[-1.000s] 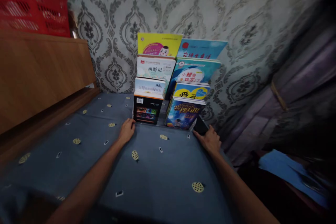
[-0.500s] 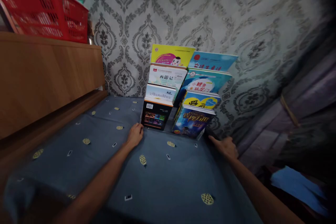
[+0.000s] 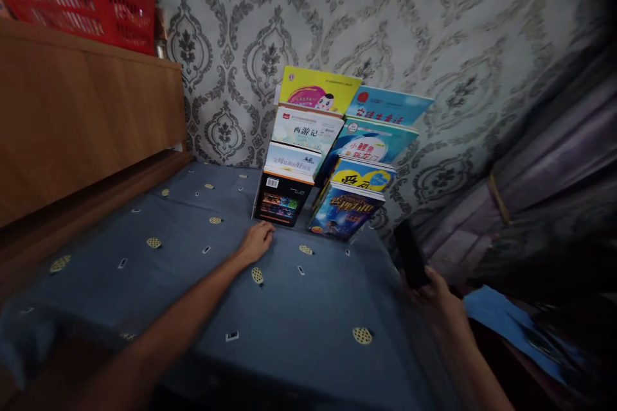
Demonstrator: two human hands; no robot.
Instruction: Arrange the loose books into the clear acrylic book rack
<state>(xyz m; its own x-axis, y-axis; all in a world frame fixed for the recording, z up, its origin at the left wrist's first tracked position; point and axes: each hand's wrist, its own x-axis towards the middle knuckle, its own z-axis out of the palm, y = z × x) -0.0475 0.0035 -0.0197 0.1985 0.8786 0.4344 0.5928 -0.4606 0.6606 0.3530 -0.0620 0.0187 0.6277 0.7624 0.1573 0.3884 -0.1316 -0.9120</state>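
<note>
My left hand (image 3: 258,242) rests on the cloth just in front of the black book (image 3: 281,202), fingers loosely bent and holding nothing. At the right edge of the table my right hand (image 3: 436,292) is closed around the lower end of a dark flat rectangular object that looks like a phone (image 3: 411,255), held tilted. Books stand upright in two stepped columns. The left column has a yellow book (image 3: 318,88) at the back and the black one in front. In the right column, a dark blue book (image 3: 344,213) stands frontmost, before a yellow-and-blue book (image 3: 361,176).
A blue-grey cloth with pineapple prints (image 3: 193,276) covers the table. Patterned wallpaper (image 3: 231,70) rises behind the books. On the left stands a wooden cabinet (image 3: 91,115) bearing a red basket (image 3: 128,6). A tied curtain (image 3: 540,160) hangs at the right, above a blue cloth (image 3: 506,324).
My right hand has moved away from the front right book toward me, bringing the phone-like object into clearer view. My left hand has shifted slightly right, off the black book's corner. The view has tilted.
</note>
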